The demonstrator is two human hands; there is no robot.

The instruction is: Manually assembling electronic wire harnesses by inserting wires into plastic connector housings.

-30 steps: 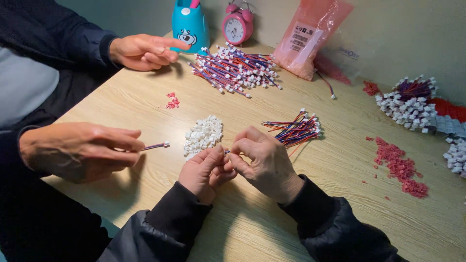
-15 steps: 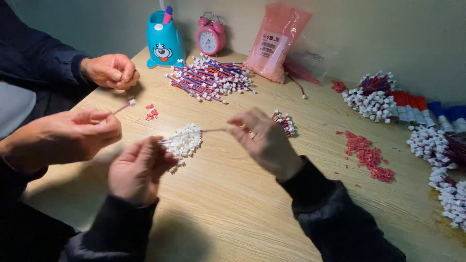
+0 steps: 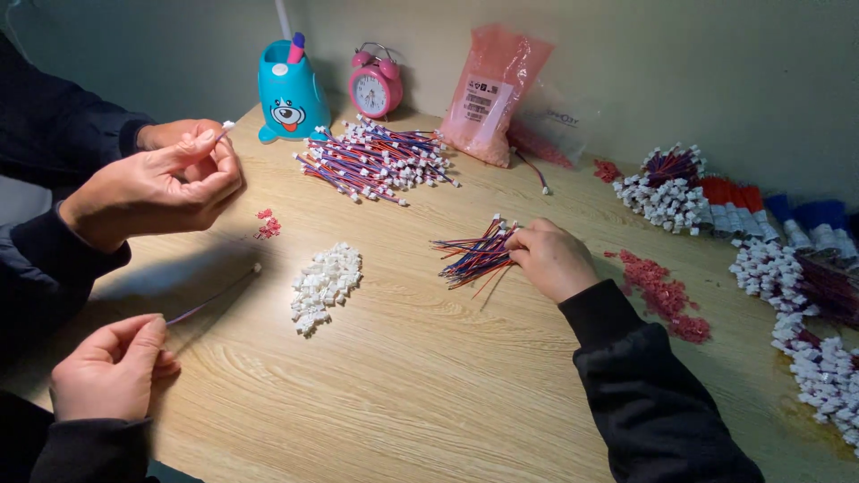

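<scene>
— What's in your left grip (image 3: 112, 376)?

— It's pinched shut on one thin wire (image 3: 210, 300), low on the bench (image 3: 429, 394). Light and floppy; I'd hold it near the plug end.

— And your right grip (image 3: 550, 259)?

— Farther out, closing on the loose wire bundle (image 3: 474, 255), fingers curled over it.

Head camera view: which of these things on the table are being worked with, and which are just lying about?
In use:
left hand pinching a thin wire
right hand on loose wires
white connectors

Lying about:
pink alarm clock
blue pen holder
pink bag
</scene>
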